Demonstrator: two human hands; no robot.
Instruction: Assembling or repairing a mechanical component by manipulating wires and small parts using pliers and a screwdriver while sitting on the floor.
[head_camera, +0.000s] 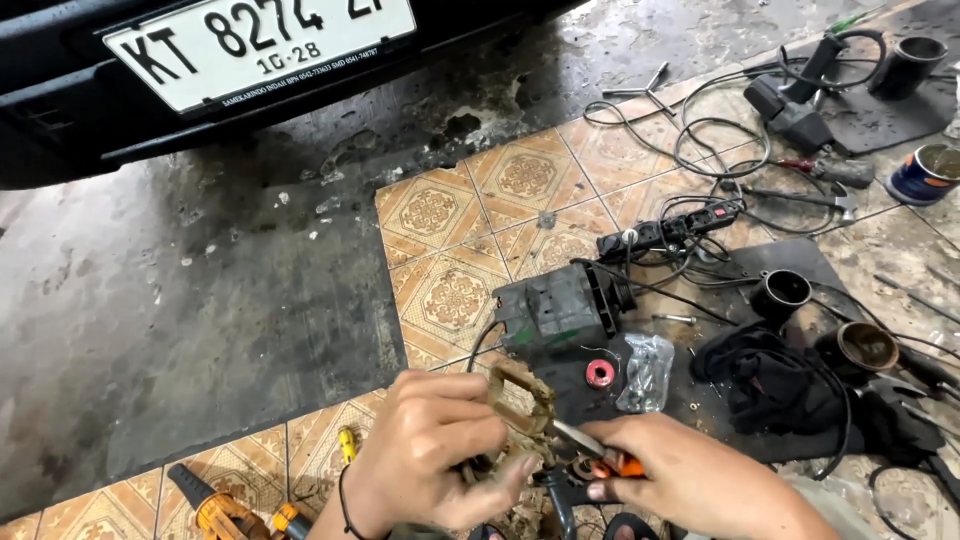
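Your left hand (435, 455) has its fingers curled and pinched around a grimy rectangular coil frame (520, 400), held just above the bottom edge of the view. Your right hand (680, 475) clamps its fingers on 1 orange-handled tool (600, 448), whose metal tip touches the frame. Just beyond lie 1 red ring (600, 373), 1 clear bag of screws (648, 370) and 1 dark motor housing (560, 305). 1 power strip (668, 232) sits farther out among tangled cables. Bare wet concrete (200, 300) opens to your left, under the car bumper (80, 130).

Even daylight, sharp, slight edge distortion
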